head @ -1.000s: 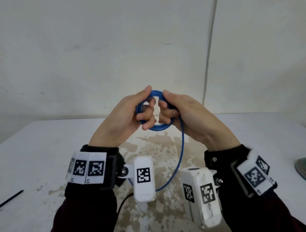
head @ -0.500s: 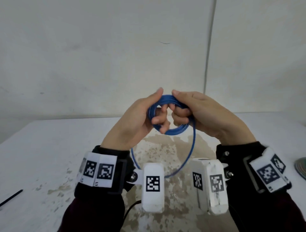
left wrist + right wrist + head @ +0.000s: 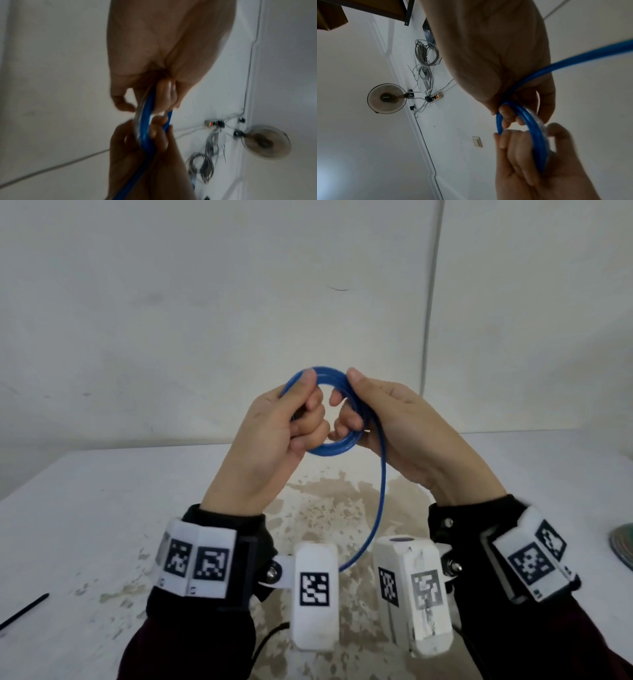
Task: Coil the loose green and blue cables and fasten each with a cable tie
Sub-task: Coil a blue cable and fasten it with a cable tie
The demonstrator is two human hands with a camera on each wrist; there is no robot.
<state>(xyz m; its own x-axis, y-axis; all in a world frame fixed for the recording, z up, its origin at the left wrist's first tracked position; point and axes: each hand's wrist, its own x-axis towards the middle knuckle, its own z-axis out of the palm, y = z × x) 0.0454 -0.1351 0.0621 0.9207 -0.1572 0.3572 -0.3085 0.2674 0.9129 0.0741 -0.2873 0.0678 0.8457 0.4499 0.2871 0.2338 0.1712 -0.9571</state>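
Note:
A small coil of blue cable [image 3: 334, 448] is held up above the table between both hands. My left hand [image 3: 281, 433] grips the coil's left side, thumb on top and fingers curled through the ring. My right hand [image 3: 394, 419] grips the right side the same way. A loose blue tail [image 3: 381, 501] hangs from the right side and curves down behind the left wrist camera. In the wrist views the blue coil [image 3: 145, 121] [image 3: 537, 142] sits edge-on between the two sets of fingers. Part of the green cable coil [image 3: 624, 546] lies at the table's right edge.
A thin black cable tie [image 3: 24, 611] lies on the white table [image 3: 102, 508] at the far left. A worn brown patch [image 3: 325, 508] marks the table's middle. A plain wall stands close behind the table.
Both hands have lifted the blue coil higher and shifted their grip round it. The hanging tail has swung with them.

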